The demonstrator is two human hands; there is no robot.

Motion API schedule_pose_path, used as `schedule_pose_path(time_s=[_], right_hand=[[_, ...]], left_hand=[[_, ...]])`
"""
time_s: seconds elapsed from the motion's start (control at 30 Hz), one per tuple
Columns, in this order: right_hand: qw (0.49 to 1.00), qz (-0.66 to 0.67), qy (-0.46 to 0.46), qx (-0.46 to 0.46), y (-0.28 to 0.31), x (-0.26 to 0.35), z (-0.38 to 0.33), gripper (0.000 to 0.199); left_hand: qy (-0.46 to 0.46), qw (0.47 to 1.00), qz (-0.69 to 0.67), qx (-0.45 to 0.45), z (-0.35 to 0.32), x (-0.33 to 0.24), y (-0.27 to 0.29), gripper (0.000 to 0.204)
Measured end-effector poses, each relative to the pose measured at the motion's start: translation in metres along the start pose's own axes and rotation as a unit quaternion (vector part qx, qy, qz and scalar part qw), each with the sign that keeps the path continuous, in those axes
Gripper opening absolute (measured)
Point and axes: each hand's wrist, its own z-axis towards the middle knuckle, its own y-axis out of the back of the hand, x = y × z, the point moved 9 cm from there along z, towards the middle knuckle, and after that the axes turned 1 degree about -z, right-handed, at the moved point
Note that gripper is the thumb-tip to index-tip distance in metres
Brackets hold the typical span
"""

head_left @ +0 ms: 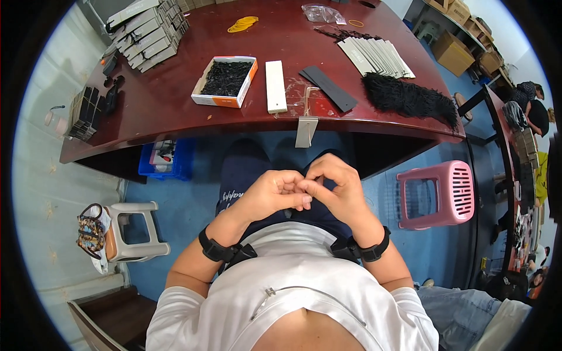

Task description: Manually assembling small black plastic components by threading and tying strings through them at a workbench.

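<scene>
My left hand (278,192) and my right hand (336,186) meet above my lap, just off the table's near edge. Both are closed, thumbs and fingertips pinched together and touching. Whatever is between them is too small or too hidden to make out. Nearest to them is a bent metal bracket (307,132) hanging on the table edge. Behind it on the table lie a stack of off-white cards (275,88) and some dark grey cards (329,89). An open carton (217,100) full of black strings (225,78) stands to their left.
The red-brown table (175,123) also bears a bundle of black strings (410,99), fanned pale tags (374,57), yellow rubber bands (243,24), a clear plastic bag (323,14) and stacked tags (149,35). A pink stool (459,193) stands right, a white stool (137,248) left. People work far right.
</scene>
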Motion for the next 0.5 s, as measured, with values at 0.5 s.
schedule_pose_path(time_s=[0.5], right_hand=[[0.999,-0.022,-0.037,-0.029,0.007,0.002,-0.017,0.010]], left_hand=[[-0.079,0.994,-0.005,-0.077,-0.005,-0.017,0.011,0.007]])
